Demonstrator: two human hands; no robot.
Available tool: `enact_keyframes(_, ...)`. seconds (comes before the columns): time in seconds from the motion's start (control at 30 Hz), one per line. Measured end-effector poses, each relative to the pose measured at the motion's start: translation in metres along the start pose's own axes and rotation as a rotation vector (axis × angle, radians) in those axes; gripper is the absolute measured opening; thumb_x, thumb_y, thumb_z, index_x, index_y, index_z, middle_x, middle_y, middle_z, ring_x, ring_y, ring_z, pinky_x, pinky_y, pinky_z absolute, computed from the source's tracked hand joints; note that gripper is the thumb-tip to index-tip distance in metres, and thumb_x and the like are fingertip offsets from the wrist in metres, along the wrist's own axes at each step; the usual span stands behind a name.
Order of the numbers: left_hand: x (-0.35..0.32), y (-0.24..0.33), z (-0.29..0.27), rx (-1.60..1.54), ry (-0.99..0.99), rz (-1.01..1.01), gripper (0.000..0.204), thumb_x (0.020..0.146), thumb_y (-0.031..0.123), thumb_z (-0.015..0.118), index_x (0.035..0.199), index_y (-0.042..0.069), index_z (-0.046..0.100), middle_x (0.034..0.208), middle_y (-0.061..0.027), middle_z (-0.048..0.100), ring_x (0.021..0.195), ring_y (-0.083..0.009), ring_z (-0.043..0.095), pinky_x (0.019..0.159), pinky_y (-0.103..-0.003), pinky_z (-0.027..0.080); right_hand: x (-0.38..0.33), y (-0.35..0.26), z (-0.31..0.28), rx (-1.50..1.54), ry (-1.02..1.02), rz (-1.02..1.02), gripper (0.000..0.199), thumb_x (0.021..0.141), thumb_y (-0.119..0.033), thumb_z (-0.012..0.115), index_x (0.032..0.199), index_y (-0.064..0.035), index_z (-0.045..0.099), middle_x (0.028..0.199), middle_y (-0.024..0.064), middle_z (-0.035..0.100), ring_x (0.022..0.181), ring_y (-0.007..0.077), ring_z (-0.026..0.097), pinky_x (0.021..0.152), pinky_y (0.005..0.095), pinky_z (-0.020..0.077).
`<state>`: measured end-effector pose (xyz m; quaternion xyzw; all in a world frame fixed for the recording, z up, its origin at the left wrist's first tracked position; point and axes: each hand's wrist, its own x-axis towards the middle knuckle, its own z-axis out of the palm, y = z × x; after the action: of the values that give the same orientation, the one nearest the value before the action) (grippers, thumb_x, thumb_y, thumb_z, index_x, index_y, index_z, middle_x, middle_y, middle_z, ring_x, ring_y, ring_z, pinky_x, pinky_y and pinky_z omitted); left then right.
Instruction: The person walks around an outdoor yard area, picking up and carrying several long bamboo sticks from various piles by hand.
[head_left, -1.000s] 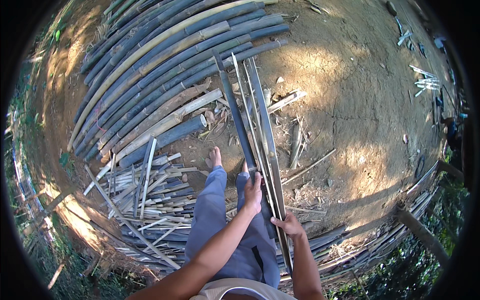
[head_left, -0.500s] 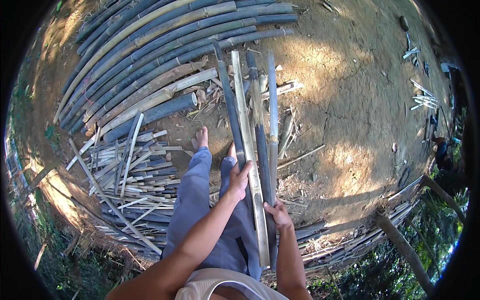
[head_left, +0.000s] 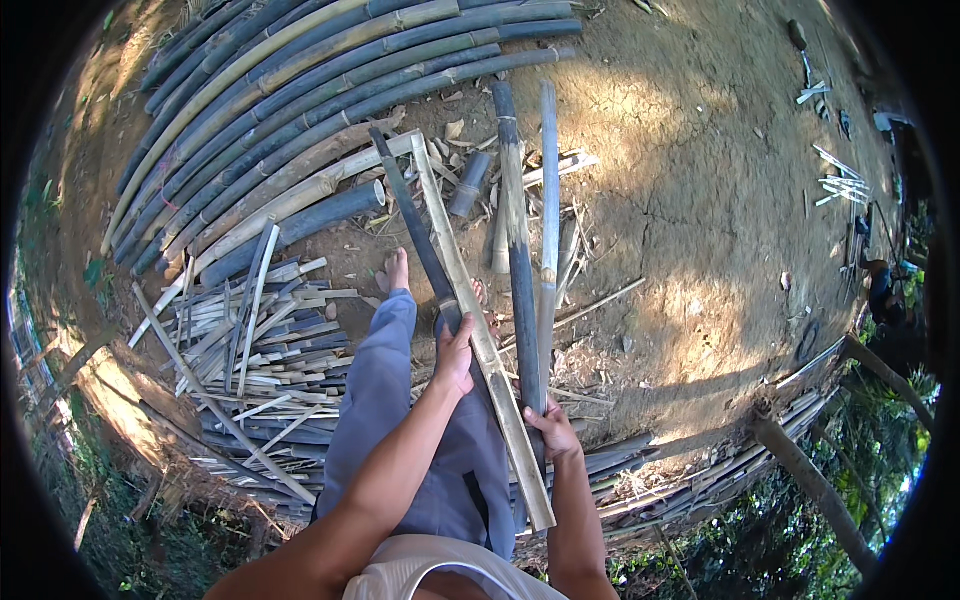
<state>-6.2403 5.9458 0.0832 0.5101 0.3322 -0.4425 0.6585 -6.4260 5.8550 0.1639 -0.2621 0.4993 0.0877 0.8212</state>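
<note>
Bamboo strips point(head_left: 447, 240), four long split lengths, lay across my lap and reached out over the ground point(head_left: 690, 260), two to each hand's side, with a gap between the pairs. My left hand point(head_left: 455, 362) was clamped on the dark strip point(head_left: 415, 220), thumb on top; the pale strip point(head_left: 493, 375) ran just beside it, hollow face up. Could not tell whether my hidden fingers took in that one too. My right hand point(head_left: 552, 430) was clamped, nearer my body, on the streaked strip point(head_left: 518, 250); the grey strip point(head_left: 549, 190) met it close to the grip.

Bare left foot point(head_left: 397, 270) on the ground, left of the strips. Beyond them lay a short dark tube point(head_left: 469, 185). Long poles point(head_left: 300, 130) were heaped side by side toward the far left corner of the ground, the nearest showing an open cut end. Split pieces point(head_left: 285, 350) lay piled by the near left edge, one stick slanting across. More white slats point(head_left: 842, 185) lay by the right edge, loosely crossed.
</note>
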Motion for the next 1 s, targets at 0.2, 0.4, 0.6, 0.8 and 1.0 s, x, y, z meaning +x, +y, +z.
enact_keyframes(0.2, -0.006, 0.014, 0.008, -0.007, 0.003, 0.073, 0.033, 0.094, 0.031, 0.067, 0.115, 0.010, 0.052, 0.090, -0.0050, 0.065, 0.073, -0.0132, 0.063, 0.057, -0.030, 0.054, -0.004, 0.004, -0.007, 0.076, -0.049, 0.073, 0.053, 0.091, -0.012, 0.069, 0.139, -0.0014, 0.048, 0.119, 0.0140, 0.067, 0.102, 0.0185, 0.066, 0.091, 0.0343, 0.0519)
enact_keyframes(0.4, -0.003, 0.002, 0.003, 0.077, 0.065, 0.187, 0.035, 0.085, 0.016, 0.078, 0.108, 0.006, 0.054, 0.079, -0.0022, 0.060, 0.055, -0.0102, 0.056, 0.045, -0.025, 0.047, 0.000, -0.012, -0.002, 0.010, -0.098, 0.074, 0.042, 0.095, -0.014, 0.066, 0.132, -0.0026, 0.052, 0.118, 0.0149, 0.068, 0.105, 0.0213, 0.066, 0.087, 0.0346, 0.0538)
enact_keyframes(0.6, -0.017, 0.003, 0.039, 0.227, 0.101, 0.416, 0.055, 0.082, 0.017, 0.082, 0.122, 0.000, 0.050, 0.104, -0.0084, 0.067, 0.090, -0.0156, 0.064, 0.084, -0.031, 0.051, -0.004, -0.040, 0.012, -0.362, -0.012, -0.103, 0.035, 0.096, -0.020, 0.067, 0.124, -0.0004, 0.059, 0.115, 0.0101, 0.069, 0.098, 0.0155, 0.065, 0.083, 0.0313, 0.0529)
enact_keyframes(0.8, -0.011, 0.005, 0.034, 0.326, 0.175, 0.425, 0.050, 0.090, 0.032, 0.074, 0.123, 0.001, 0.052, 0.111, -0.0075, 0.066, 0.095, -0.0144, 0.062, 0.086, -0.030, 0.049, -0.007, -0.059, 0.045, -0.351, -0.004, -0.033, 0.033, 0.083, 0.000, 0.077, 0.112, 0.0034, 0.064, 0.098, 0.0070, 0.071, 0.084, 0.0120, 0.065, 0.074, 0.0288, 0.0559)
enact_keyframes(1.0, 0.007, -0.013, 0.004, 0.019, 0.090, 0.283, 0.063, 0.097, 0.062, 0.043, 0.120, 0.006, 0.061, 0.114, -0.0051, 0.064, 0.102, -0.0115, 0.057, 0.089, -0.030, 0.046, -0.006, -0.044, 0.032, -0.216, -0.035, -0.036, 0.030, 0.082, 0.006, 0.073, 0.111, 0.0027, 0.064, 0.098, 0.0089, 0.071, 0.082, 0.0134, 0.068, 0.074, 0.0293, 0.0568)
